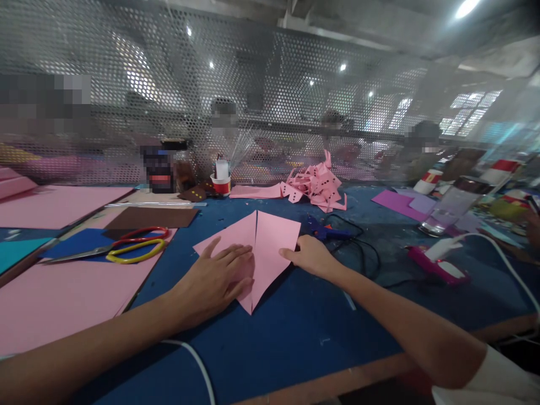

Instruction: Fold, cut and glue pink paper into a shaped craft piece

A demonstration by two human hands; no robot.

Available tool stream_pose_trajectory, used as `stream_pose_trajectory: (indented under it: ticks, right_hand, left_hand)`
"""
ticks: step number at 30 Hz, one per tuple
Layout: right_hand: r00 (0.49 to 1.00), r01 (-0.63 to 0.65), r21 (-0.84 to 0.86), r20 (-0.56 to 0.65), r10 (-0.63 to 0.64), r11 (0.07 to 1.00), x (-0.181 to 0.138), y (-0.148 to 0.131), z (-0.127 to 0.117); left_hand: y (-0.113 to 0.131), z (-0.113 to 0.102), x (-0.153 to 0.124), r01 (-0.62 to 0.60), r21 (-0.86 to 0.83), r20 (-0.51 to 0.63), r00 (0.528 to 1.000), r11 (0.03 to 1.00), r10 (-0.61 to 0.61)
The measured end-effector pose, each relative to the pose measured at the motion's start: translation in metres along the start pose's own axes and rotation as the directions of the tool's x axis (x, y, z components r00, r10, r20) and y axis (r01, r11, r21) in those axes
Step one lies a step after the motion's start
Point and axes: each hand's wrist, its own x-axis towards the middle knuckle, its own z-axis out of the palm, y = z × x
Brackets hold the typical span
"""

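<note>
Left forearm (122, 337) is cut off, its hand (221, 273) partly hiding pink paper (273, 250).

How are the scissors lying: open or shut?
The scissors look shut: the blades lie together as one narrow point, red and yellow handles side by side.

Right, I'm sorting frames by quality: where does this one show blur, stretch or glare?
In the head view, the pink paper, left hand and right hand look fairly clear; in the head view, the clear jar at right leans and looks soft, likely edge distortion; also in the head view, the ceiling light is blown white.
</note>
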Motion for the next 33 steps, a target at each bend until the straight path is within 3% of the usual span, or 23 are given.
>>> stream_pose_trajectory:
  ticks: [18, 33]
  right_hand:
    - [0.999, 0.048, -0.069, -0.02, -0.049, 0.997, 0.0028, 0.0048, 0.0055]
    - [0.999, -0.011, 0.056, -0.052, 0.014, 0.998, 0.0039, 0.0045, 0.0021]
  left_hand:
    - [-0.0009, 0.0001, 0.0001, -0.01, 0.013, -0.014, 1.0, 1.0, 0.011]
    - [0.0047, -0.0049, -0.0028, -0.023, -0.015, -0.032, 0.999, 1.0, 0.022]
